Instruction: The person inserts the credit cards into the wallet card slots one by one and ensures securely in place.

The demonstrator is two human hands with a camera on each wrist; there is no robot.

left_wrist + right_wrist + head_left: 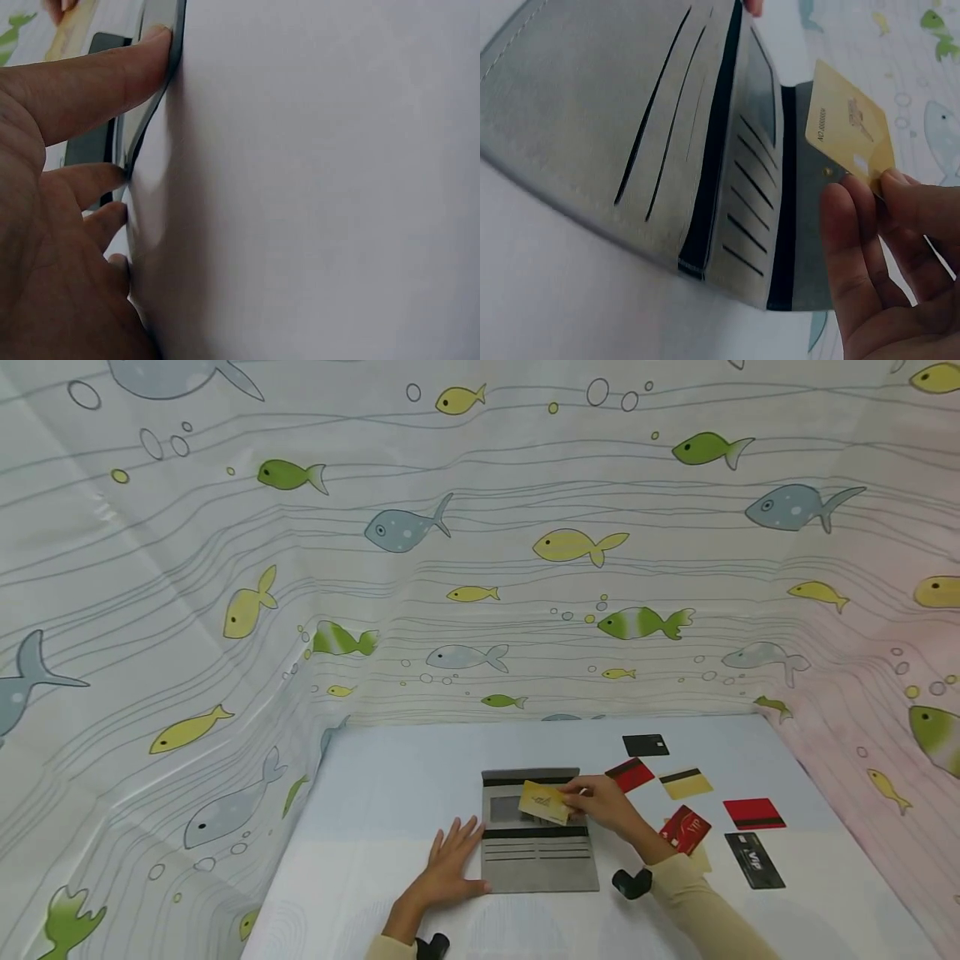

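Observation:
A grey wallet (540, 864) lies unfolded on the table, with rows of card slots and black bands at its folds. My right hand (602, 803) pinches a gold card (545, 802) by one end, above the wallet's upper part. In the right wrist view the card (850, 120) is tilted and apart from the slots (748, 195). At the wallet's left edge is my left hand (452, 868), fingers spread. Its thumb (112, 82) touches the wallet's edge in the left wrist view.
Several cards lie to the right: a black card (646, 745), a red card (632, 775), a gold card (686, 783), a red VIP card (686, 829) over another gold one, a red card (753, 814) and a black VIP card (754, 860). A fish-patterned sheet (480, 468) surrounds the white table (375, 793).

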